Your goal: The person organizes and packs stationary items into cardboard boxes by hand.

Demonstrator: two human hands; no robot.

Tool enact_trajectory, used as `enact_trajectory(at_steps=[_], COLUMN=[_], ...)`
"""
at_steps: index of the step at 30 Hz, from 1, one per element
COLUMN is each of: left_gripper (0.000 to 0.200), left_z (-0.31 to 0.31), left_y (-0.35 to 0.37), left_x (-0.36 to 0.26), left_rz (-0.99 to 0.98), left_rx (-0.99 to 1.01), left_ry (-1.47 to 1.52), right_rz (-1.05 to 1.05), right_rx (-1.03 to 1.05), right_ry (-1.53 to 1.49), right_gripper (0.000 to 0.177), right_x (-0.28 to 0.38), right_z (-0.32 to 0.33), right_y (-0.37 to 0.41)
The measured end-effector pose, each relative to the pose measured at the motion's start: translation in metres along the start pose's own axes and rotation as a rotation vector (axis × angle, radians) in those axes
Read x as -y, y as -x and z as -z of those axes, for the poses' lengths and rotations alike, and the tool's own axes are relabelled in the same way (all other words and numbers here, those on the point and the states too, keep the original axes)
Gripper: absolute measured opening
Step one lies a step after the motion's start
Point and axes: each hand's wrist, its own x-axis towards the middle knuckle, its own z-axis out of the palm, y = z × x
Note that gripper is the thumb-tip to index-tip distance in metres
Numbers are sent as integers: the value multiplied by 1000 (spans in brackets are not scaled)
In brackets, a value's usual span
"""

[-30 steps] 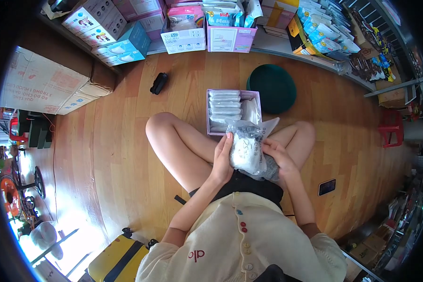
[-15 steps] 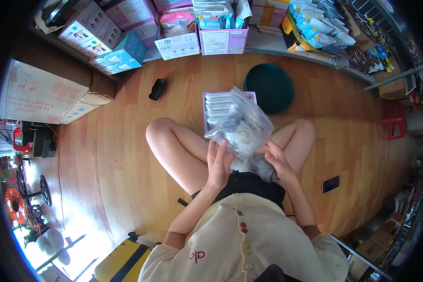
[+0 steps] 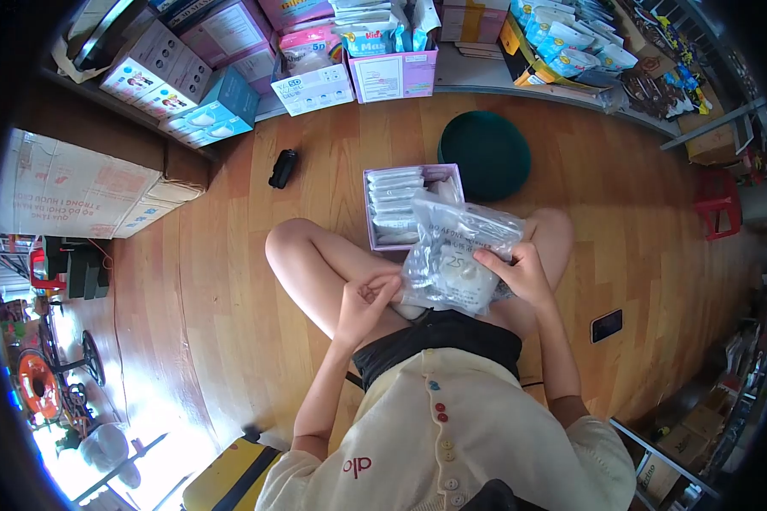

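Note:
A clear plastic bag (image 3: pixel 452 264) with printed dark lettering and pale contents lies tilted over my lap. My right hand (image 3: pixel 521 271) grips its right side, thumb on top and the other fingers underneath. At the bag's left edge, my left hand (image 3: pixel 371 302) is closed, with curled fingers and the fingertips pinching the plastic. Just beyond the bag, a lilac-rimmed box (image 3: pixel 368 209) sits on the floor, holding a row of white wrapped packets (image 3: pixel 395 200). The bag covers the box's near right corner. Something white shows partly beneath the bag between my legs.
A dark green round tub (image 3: pixel 484 156) stands behind the box. A black object (image 3: pixel 283 169) lies at the left, and a phone (image 3: pixel 607 326) at the right. Shelves with boxes of packets (image 3: pixel 392 77) line the back. A large carton (image 3: pixel 85 183) stands left, a red stool (image 3: pixel 717 204) right.
The bag has come down and right from over the box, and its printed face now shows. My left hand has moved left to its edge; my right hand now has its thumb on top.

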Motion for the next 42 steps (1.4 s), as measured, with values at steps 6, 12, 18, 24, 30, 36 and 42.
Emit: enact_trajectory(at_steps=[6,12,18,24,30,36,42], left_gripper=[62,30,28,29,29,30,30], left_z=[-11,-24,-26,-33,-31,-46,-42], left_y=[5,-7,-5,-8,-4,-8,-10], left_x=[-32,-34,-41,-17,-14,-3,13], left_rz=[-138,-116,-229,-240,-216,-173,-235], left_rx=[172,79,25,-94,-116,-270,-437], left_ry=[-93,9,-175,-27,-9,212,168], right_rz=[166,-8,-137,-157,-259,-304,-311], right_rx=[202,212,254,182,113,54,-13], right_ry=[42,-66,-218,-163,-360,-618,-763], right_gripper=[20,25,26,26,23,27,23], right_x=[9,-2,-7,-9,-24,-21,-36], right_z=[-13,-12,-9,-14,-13,-27,-34], right_y=[3,3,2,1,3,2,6])
